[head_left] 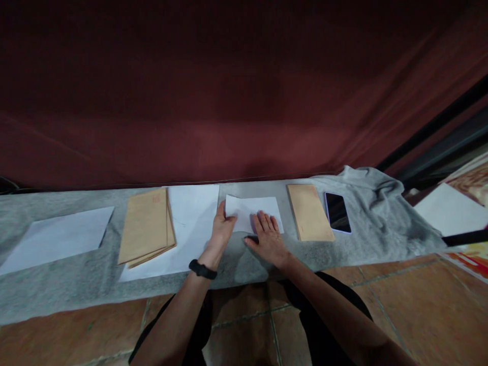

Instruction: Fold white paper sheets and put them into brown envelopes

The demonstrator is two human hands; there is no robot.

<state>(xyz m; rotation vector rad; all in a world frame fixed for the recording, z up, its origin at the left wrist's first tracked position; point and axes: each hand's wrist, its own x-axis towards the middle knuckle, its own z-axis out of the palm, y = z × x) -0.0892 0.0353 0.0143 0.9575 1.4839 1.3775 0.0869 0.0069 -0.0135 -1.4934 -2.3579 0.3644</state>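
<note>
A folded sheet of white paper lies on the grey cloth in front of me, its left end slightly raised. My left hand grips that left end, thumb on top and the other fingers partly hidden at the edge. Flat on the paper's lower right part rests my right hand, fingers stretched out and the thumb apart over the cloth. Close to the left hand is a larger white sheet, partly covered by a stack of brown envelopes. To the right of the folded paper lies another brown envelope.
A phone with a dark screen lies beyond the right envelope. Another white sheet is at the far left. Grey cloth bunches up on the right. A dark red drape hangs behind; floor tiles show below.
</note>
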